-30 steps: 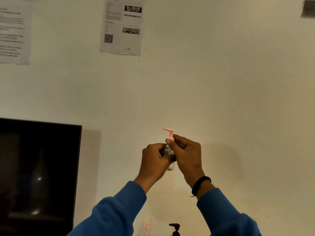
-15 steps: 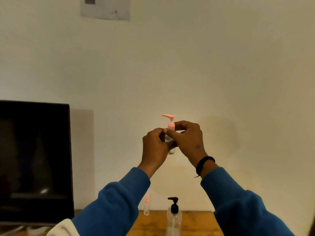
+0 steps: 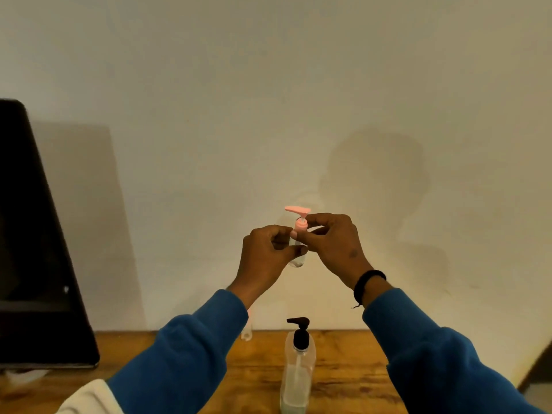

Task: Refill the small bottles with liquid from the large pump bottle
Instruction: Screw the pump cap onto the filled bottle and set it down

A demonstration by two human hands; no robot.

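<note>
A small clear bottle (image 3: pixel 297 259) with a pink pump top (image 3: pixel 299 218) is held up in front of the wall. My left hand (image 3: pixel 265 258) grips its body, and my right hand (image 3: pixel 334 246) pinches the pink collar of the pump. Below them, the large clear pump bottle (image 3: pixel 297 372) with a black pump head stands upright on the wooden table (image 3: pixel 352 366). Another small bottle (image 3: pixel 247 331) stands by the wall, mostly hidden behind my left sleeve.
A dark monitor (image 3: pixel 33 249) stands at the left on the table, close to the wall. A white cloth or sleeve edge (image 3: pixel 89 398) shows at the bottom left.
The view has tilted down, bringing the table and large pump bottle into sight. Both hands keep hold of the small bottle; my right fingers have shifted around the pink collar.
</note>
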